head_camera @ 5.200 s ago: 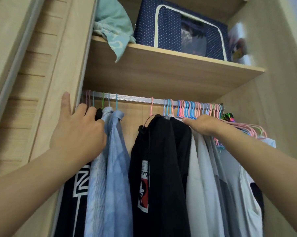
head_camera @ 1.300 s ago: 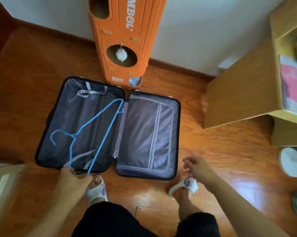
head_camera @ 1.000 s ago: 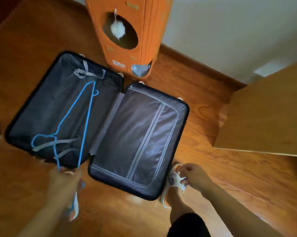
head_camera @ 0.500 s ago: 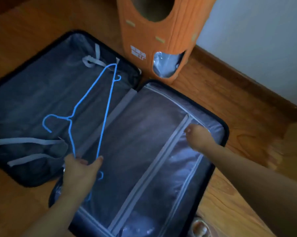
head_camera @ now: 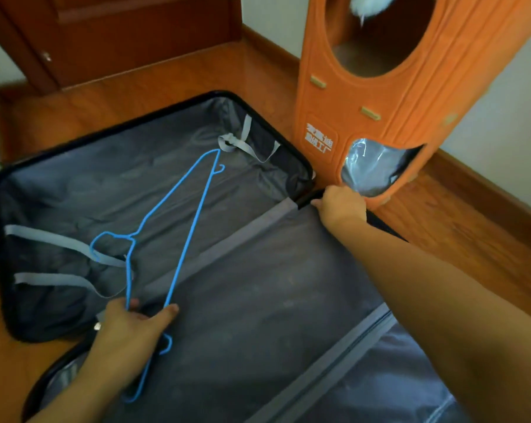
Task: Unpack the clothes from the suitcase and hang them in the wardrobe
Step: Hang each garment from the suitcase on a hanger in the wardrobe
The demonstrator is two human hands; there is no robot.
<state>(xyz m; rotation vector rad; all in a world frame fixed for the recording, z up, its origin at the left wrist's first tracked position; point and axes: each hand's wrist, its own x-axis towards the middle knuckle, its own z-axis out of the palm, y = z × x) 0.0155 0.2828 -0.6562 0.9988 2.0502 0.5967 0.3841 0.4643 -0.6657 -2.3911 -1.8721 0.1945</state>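
A black suitcase (head_camera: 1,178) lies open flat on the wooden floor, both halves lined in grey. The left half shows loose grey straps (head_camera: 59,242) and no clothes. The right half is closed by a zipped grey divider panel (head_camera: 288,300). My left hand (head_camera: 129,337) grips a thin blue hanger (head_camera: 184,227) near one end, holding it over the left half. My right hand (head_camera: 340,206) reaches to the far top corner of the right half and its curled fingers pinch the dark rim or zipper there.
An orange cat tower (head_camera: 374,96) stands right behind the suitcase, touching distance from my right hand. A dark wooden door (head_camera: 120,35) is at the back left. Skirting board and white wall run along the right.
I have bent lower over the suitcase. My right hand moved from the middle of the divider panel to its far top corner. The left hand keeps holding the blue hanger.
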